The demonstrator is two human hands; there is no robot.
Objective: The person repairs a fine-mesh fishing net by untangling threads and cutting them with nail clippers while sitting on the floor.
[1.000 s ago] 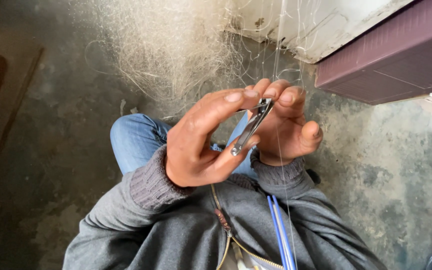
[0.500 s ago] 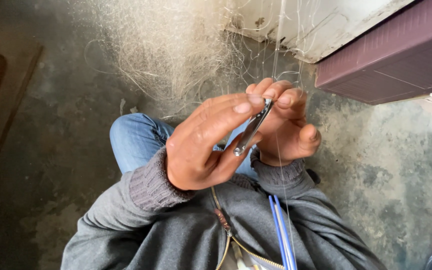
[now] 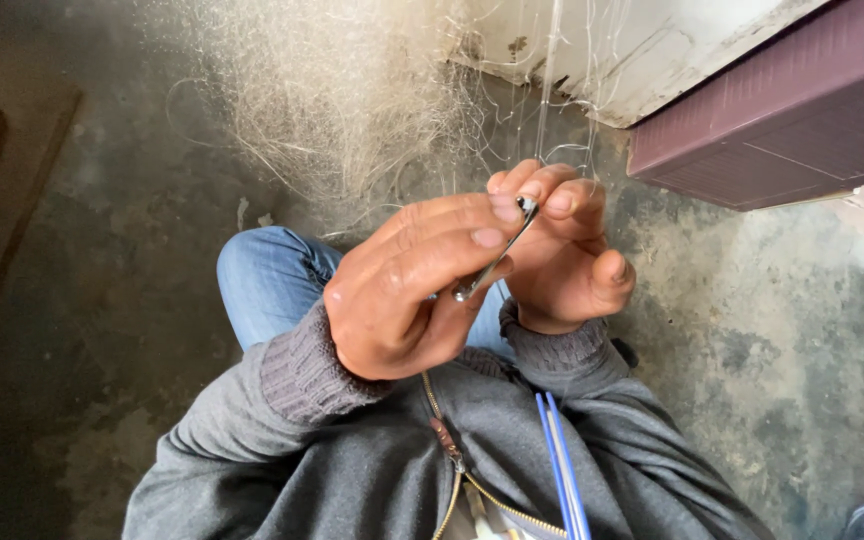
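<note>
Fishing net (image 3: 332, 110): large pale tangled heap on concrete floor (image 3: 82, 330), above and beyond hands; thin strands run down from it to fingers. Maroon box (image 3: 782, 120): right of net, against white wall base. Left hand (image 3: 402, 290): below net, palm down, fingers curled, clamped on small metal clipper (image 3: 497, 260). Right hand (image 3: 562, 250): touching left, fingers bent together at clipper tip, pinching strands. Blue-jeaned knee (image 3: 272, 275): under hands.

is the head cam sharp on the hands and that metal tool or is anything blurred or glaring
Head view: soft, even light, no hard shadows; left hand, right hand and the metal tool are in focus, a small glint at the tool's tip; the fine net reads hazy; wide-angle bends the edges.
</note>
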